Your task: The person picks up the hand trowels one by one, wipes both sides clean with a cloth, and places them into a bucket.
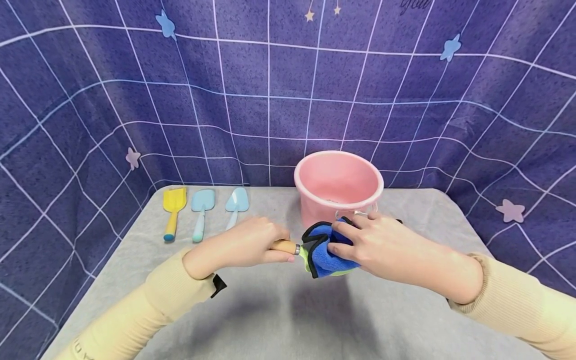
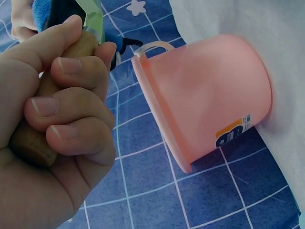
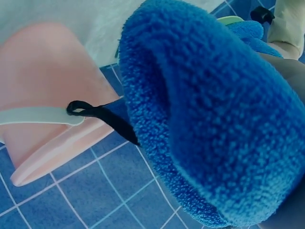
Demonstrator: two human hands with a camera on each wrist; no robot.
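My left hand (image 1: pixel 243 245) grips the wooden handle (image 1: pixel 284 246) of a small tool above the grey table cover (image 1: pixel 270 315). In the left wrist view the fingers (image 2: pixel 66 105) are curled round that handle (image 2: pixel 28 143). The tool's green blade (image 1: pixel 307 260) is wrapped in a blue fleece cloth (image 1: pixel 321 252). My right hand (image 1: pixel 382 245) holds this cloth around the blade, fingers pressing on it. The cloth (image 3: pixel 214 109) fills the right wrist view, with a black loop (image 3: pixel 100 114) hanging from it. Most of the blade is hidden.
A pink bucket (image 1: pixel 337 175) stands upright just behind the hands, white handle down. Three toy shovels lie at the back left: yellow (image 1: pixel 173 207), teal (image 1: pixel 201 210), light blue (image 1: pixel 236 202). A purple grid-patterned sheet (image 1: pixel 270 100) hangs behind and at both sides.
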